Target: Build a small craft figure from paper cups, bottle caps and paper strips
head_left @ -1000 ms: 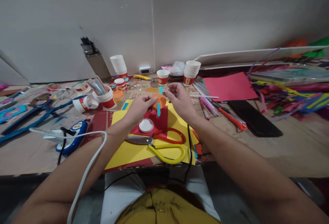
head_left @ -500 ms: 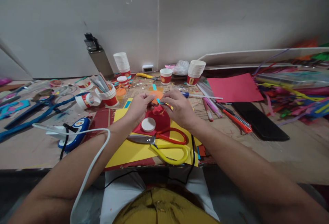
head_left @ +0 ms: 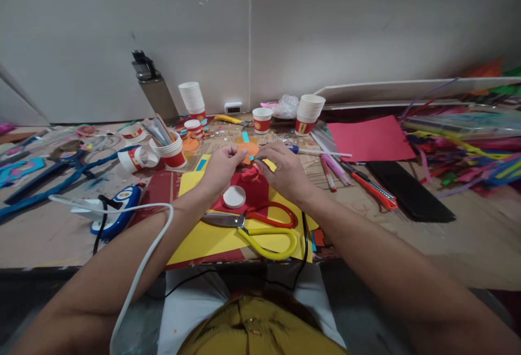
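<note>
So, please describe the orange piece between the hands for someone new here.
Start at the big yellow paper. Near its far end, between left hand and right hand, is the orange piece. Unlike the orange paper lying farther left, it is held, with a blue strip at its far edge.

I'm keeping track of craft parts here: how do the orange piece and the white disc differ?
The orange piece is held by the left hand, while the white disc lies on red paper. A blue strip extends from the orange piece; the white disc has none. Fingers partly cover the orange piece, but the white disc is uncovered. Both are near the picture's middle.
</note>
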The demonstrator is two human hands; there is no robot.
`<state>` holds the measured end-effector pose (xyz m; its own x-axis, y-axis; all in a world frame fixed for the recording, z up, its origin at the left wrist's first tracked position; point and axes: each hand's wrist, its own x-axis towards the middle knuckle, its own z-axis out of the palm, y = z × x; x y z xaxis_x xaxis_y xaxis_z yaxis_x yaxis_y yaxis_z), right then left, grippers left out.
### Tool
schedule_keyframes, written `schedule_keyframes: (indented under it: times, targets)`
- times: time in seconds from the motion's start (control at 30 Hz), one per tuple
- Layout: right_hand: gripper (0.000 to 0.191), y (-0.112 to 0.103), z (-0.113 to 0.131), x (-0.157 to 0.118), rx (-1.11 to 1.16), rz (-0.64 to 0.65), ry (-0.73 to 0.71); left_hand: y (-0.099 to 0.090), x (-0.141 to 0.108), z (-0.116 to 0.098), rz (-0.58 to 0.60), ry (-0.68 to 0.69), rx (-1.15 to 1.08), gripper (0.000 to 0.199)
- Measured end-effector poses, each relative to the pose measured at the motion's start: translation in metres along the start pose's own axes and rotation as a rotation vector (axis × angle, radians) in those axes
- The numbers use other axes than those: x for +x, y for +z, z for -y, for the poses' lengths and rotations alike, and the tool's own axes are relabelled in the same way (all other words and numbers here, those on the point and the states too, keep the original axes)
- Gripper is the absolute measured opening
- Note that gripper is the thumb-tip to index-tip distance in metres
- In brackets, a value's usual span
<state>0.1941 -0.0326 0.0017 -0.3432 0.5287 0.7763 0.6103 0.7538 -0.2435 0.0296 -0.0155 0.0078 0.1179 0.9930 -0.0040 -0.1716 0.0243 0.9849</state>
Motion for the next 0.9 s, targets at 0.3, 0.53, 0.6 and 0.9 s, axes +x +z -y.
schedule_keyframes:
  times: [0.3,0.53,0.6,0.9]
  targets:
    - [0.016,-0.003,0.004,0.002,-0.108,0.145,-0.044,-0.002,0.0,0.003,0.049,-0.081,-0.089,0.023]
    - [0.016,-0.003,0.003,0.001,-0.12,0.119,-0.008,0.002,-0.002,-0.001,0.046,-0.06,-0.043,0.017]
    - [0.016,-0.002,0.004,0.001,-0.129,0.105,-0.006,0.003,-0.003,-0.002,0.039,-0.057,-0.032,0.015]
    - [0.013,0.001,0.006,0.001,-0.105,0.095,0.075,0.004,-0.006,-0.008,0.026,-0.04,0.002,0.015]
